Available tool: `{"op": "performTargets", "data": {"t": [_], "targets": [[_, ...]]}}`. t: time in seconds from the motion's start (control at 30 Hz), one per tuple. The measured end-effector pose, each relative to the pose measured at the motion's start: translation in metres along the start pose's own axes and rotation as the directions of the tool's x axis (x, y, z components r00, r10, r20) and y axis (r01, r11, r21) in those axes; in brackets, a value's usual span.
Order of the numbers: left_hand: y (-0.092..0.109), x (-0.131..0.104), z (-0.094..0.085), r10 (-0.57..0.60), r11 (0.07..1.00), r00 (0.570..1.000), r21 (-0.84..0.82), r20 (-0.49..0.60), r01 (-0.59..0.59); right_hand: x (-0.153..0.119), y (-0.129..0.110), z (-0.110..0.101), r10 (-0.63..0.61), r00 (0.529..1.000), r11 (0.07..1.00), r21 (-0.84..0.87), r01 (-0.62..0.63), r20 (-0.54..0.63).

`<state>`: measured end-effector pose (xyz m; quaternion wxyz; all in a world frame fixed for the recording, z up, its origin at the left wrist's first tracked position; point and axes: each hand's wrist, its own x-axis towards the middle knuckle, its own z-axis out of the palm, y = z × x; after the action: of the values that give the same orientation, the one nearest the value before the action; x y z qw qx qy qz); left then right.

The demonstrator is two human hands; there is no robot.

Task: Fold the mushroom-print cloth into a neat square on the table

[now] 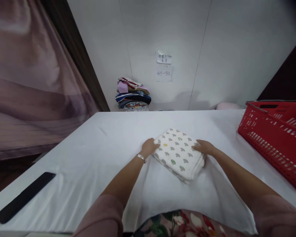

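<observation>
Reaches forward with left forearm [124, 177] and right forearm [241, 174] bare and converging from wide apart, holding left hand [148, 147] and right hand [205, 147] about level with a gap between, each in a grip, with left thumb [156, 145] pointing right and right fingertips [195, 147] pointing left.

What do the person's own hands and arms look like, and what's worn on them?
The left hand and right hand are ungloved. Dusty-pink sleeves leave the forearms bare. A silver-coloured bracelet circles the left wrist; none shows on the right.
</observation>
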<state>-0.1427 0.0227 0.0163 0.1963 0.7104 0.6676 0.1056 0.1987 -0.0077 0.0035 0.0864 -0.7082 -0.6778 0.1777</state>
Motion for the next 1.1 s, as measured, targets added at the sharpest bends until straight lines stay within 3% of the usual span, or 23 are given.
{"op": "performTargets", "data": {"t": [0.07, 0.13, 0.2, 0.27, 0.37, 0.5, 0.6, 0.7, 0.83, 1.0, 1.1], "targets": [[-0.005, 0.016, -0.016, 0.052, 0.996, 0.987, 0.075, -0.149, -0.042, -0.007, -0.016, 0.005, 0.006, 0.998, 0.997, 0.076, -0.011, 0.065], [-0.014, 0.031, -0.03, 0.024, 0.993, 0.967, 0.12, -0.254, 0.006, -0.016, -0.035, 0.014, -0.027, 0.997, 0.982, 0.188, 0.012, 0.078], [-0.023, 0.038, -0.036, -0.044, 0.989, 0.958, 0.125, -0.282, 0.082, -0.025, -0.049, 0.023, -0.084, 0.995, 0.945, 0.322, 0.064, 0.046], [-0.029, 0.033, -0.033, -0.008, 0.993, 0.96, 0.113, -0.279, 0.041, -0.03, -0.054, 0.031, -0.06, 0.998, 0.896, 0.441, 0.049, 0.011], [-0.031, 0.005, -0.016, 0.178, 0.984, 0.934, 0.061, -0.311, -0.167, -0.033, -0.045, 0.041, 0.035, 0.999, 0.803, 0.595, -0.013, -0.026], [-0.021, -0.057, 0.007, 0.389, 0.908, 0.861, -0.021, -0.327, -0.419, -0.04, -0.029, 0.045, 0.095, 0.989, 0.698, 0.716, 0.015, -0.113], [-0.013, -0.097, 0.018, 0.51, 0.847, 0.811, 0.006, -0.288, -0.531, -0.05, -0.027, 0.046, 0.197, 0.972, 0.667, 0.744, -0.037, -0.128], [-0.009, -0.118, 0.027, 0.565, 0.822, 0.791, 0.077, -0.233, -0.565, -0.059, -0.032, 0.046, 0.206, 0.971, 0.653, 0.756, -0.047, -0.118], [-0.007, -0.121, 0.04, 0.539, 0.838, 0.793, 0.088, -0.284, -0.538, -0.066, -0.039, 0.042, 0.177, 0.98, 0.675, 0.736, -0.051, -0.094], [-0.005, -0.121, 0.052, 0.464, 0.868, 0.798, 0.016, -0.385, -0.497, -0.059, -0.04, 0.032, 0.16, 0.968, 0.795, 0.607, -0.011, -0.192], [-0.003, -0.124, 0.057, 0.414, 0.891, 0.805, 0.007, -0.425, -0.454, -0.053, -0.041, 0.027, 0.109, 0.982, 0.85, 0.526, -0.01, -0.158]]}}
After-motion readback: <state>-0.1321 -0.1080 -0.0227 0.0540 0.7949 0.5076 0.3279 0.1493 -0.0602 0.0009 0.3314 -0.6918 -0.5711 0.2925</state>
